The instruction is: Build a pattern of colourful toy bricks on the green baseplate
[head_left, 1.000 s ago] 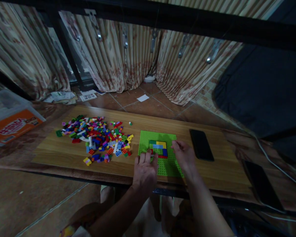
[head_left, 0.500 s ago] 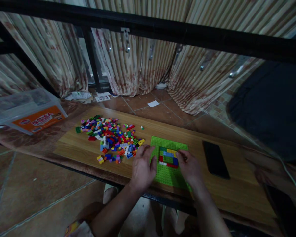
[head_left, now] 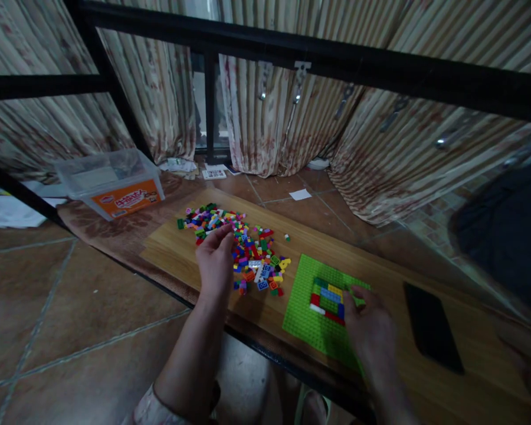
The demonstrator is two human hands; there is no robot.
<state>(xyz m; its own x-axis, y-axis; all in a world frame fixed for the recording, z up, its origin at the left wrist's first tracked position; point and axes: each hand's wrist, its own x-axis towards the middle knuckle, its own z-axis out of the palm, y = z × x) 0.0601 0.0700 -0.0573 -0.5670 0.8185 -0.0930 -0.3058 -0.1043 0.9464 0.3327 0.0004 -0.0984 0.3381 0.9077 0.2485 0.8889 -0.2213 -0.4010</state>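
My left hand (head_left: 215, 260) is over the loose pile of toy building bricks (head_left: 252, 248). Its thumb and fingertips are pressed together, and whatever may be between them is too small to make out. On the green studded baseplate (head_left: 307, 307) stands a low square frame of red, white, yellow, green and blue bricks (head_left: 321, 293). My right hand (head_left: 371, 321) is at the frame's right side, thumb and fingers curled close to its edge. The fingers hide that side, and I cannot see what they pinch.
A clear plastic tub (head_left: 110, 177) with an orange label sits behind the pile at the left. A black phone (head_left: 431, 324) lies right of the baseplate on the wooden board (head_left: 384, 277). One small loose brick (head_left: 287, 237) lies apart from the pile. A dark metal rail (head_left: 292, 44) crosses above.
My left hand has gone from beside the baseplate leftward to the brick pile, its fingers now closed. My right hand stays by the brick frame. The view has turned left.
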